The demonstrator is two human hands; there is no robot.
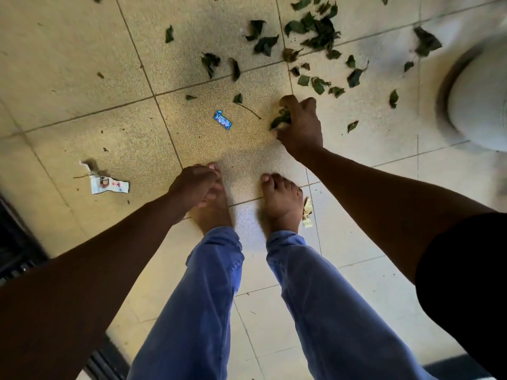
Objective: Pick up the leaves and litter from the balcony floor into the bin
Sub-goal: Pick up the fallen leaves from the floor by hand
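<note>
My right hand (pixel 301 124) is low over the tiled floor, closed on a bunch of green leaves (pixel 280 120). Several more dark green leaves (pixel 318 31) lie scattered ahead and to the right. A small blue wrapper (pixel 222 120) lies just left of my right hand. A torn white wrapper (pixel 108 184) lies on the floor to the left. My left hand (pixel 195 185) hangs above my left foot with its fingers curled; nothing shows in it. A pale, blurred round bin (pixel 480 100) stands at the right edge.
My bare feet and blue trouser legs (pixel 208 297) fill the lower middle. A crumpled pale scrap (pixel 307 212) lies beside my right foot. A dark door track or grating (pixel 16 242) runs along the left edge. Tile (pixel 68 64) at the upper left carries little litter.
</note>
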